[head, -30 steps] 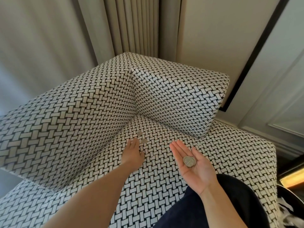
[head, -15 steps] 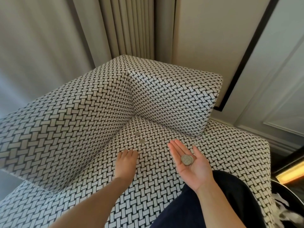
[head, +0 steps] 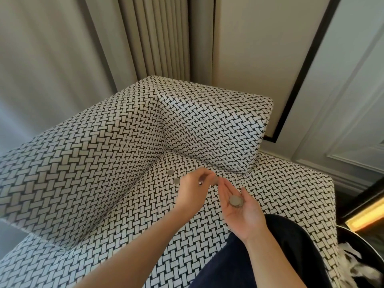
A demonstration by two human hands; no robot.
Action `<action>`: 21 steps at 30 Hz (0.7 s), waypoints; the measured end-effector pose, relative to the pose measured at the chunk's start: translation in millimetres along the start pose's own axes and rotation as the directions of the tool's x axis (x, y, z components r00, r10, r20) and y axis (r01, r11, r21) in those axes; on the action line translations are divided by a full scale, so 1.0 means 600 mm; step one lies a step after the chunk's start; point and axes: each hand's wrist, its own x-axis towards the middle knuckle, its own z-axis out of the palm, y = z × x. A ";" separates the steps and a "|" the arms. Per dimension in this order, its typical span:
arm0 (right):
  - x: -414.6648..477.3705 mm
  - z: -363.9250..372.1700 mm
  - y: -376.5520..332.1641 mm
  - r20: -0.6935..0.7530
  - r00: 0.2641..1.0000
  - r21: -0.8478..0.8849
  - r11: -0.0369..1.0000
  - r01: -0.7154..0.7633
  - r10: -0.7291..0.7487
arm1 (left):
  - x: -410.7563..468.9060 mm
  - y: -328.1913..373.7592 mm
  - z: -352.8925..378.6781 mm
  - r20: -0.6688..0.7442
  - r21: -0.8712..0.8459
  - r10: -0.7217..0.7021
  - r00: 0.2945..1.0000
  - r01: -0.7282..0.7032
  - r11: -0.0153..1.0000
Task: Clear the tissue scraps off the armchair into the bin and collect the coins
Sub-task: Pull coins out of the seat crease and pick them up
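**Armchair.** The armchair had a black-and-white woven cover. Its backrest stood along the left of the seat and a block cushion crossed the far end. The two met in an inside corner. The seat's right edge was unguarded, and the seat fabric between that edge and the corner was open.

**Curtain.** A pale curtain hung behind the armchair's backrest.

**Leg.** A dark trouser leg overlapped the near part of the armchair's seat.

**Bin.** A dark bin stood just beyond the armchair's right edge, with white tissue scraps inside it.

**Right hand.** The right hand was held palm up above the armchair's seat, forward of the cushion, with its fingers straight and apart. A small stack of coins lay on the palm.

**Left hand.** The left hand was raised above the seat, nearer the armchair's backrest. Its thumb and fingertips were drawn together on a pinched coin, of which only a grey edge showed. Its fingertips were just beside those of the right hand. Whether they touched could not be determined.

**Loose coins.** Two coins lay flat on the armchair's seat near the inside corner: a far coin and a near coin. They lay close together but apart, with the near coin at the left hand's knuckles.
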 end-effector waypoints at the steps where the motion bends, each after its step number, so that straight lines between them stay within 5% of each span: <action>1: -0.001 0.000 -0.001 0.019 1.000 0.004 1.000 0.004 -0.004 | 0.002 0.011 -0.001 -0.007 -0.004 0.012 1.000 -0.012 1.000; 6: 0.000 -0.001 0.002 0.052 0.999 -0.031 0.999 -0.015 0.016 | -0.006 0.050 -0.009 0.027 -0.025 0.142 0.989 -0.141 0.990; 11: 0.002 -0.005 0.003 0.014 1.000 -0.030 0.999 -0.021 0.022 | -0.019 0.027 0.022 0.174 0.143 0.228 0.958 -0.254 0.957; 14: -0.002 -0.004 0.004 -0.002 1.000 -0.067 0.998 -0.023 0.023 | -0.022 -0.003 0.039 0.140 0.171 0.250 0.958 -0.272 0.947; 21: 0.007 0.003 0.007 -0.003 1.000 -0.053 0.998 -0.028 0.028 | 0.017 -0.045 0.008 -0.089 0.075 0.058 0.994 -0.051 0.996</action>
